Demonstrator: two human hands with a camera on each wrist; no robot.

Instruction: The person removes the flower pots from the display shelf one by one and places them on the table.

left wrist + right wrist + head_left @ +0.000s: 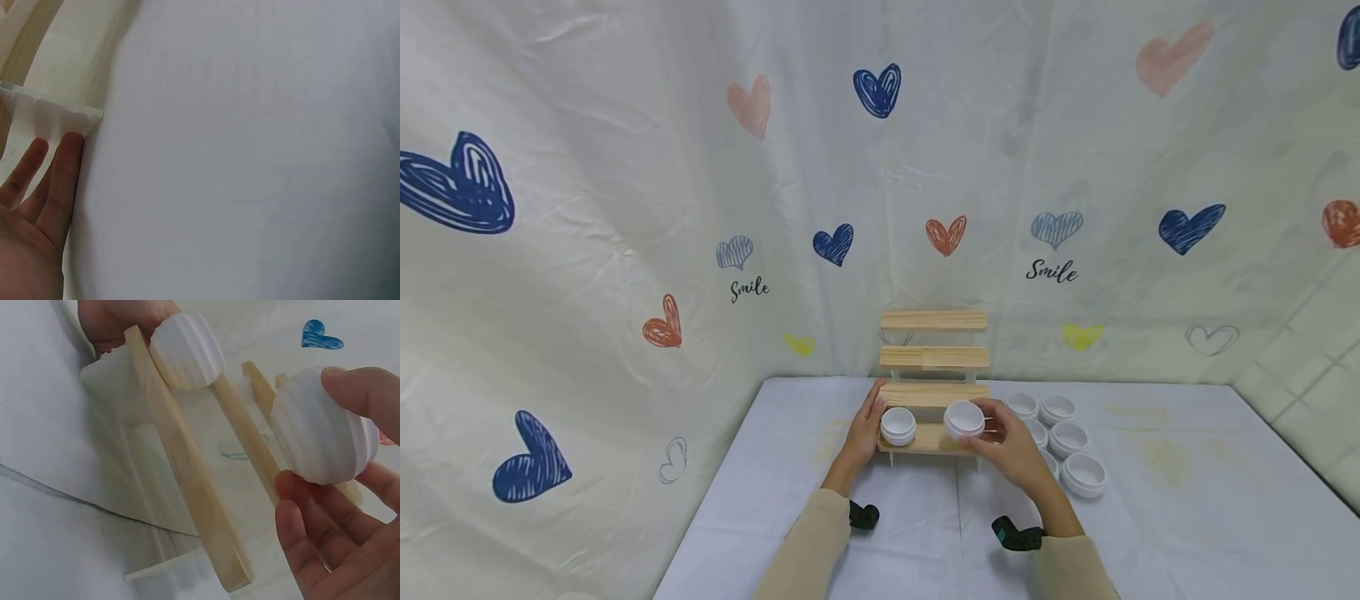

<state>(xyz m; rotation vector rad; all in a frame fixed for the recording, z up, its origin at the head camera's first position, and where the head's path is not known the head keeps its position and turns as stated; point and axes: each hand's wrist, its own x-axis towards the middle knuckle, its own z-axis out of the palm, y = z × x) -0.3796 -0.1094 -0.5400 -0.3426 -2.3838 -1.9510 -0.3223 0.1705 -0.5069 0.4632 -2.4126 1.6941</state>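
A tiered shelf stand (934,394) of pale wooden boards on whitish side supports stands on the table. My right hand (1011,446) pinches a small white ridged bowl (322,428) between thumb and fingers, at the right part of the lowest board (927,442). In the right wrist view this bowl looks raised off the board. A matching white bowl (898,426) sits at that board's left end. Beside the stand's left side is my left hand (861,429); its fingers (62,187) reach out straight against the side support (47,109).
Several more white bowls (1083,474) are grouped on the table just right of the stand, partly behind my right hand. A white cloth covers the table (1187,508). Close behind the stand hangs a pale curtain (985,150) printed with hearts.
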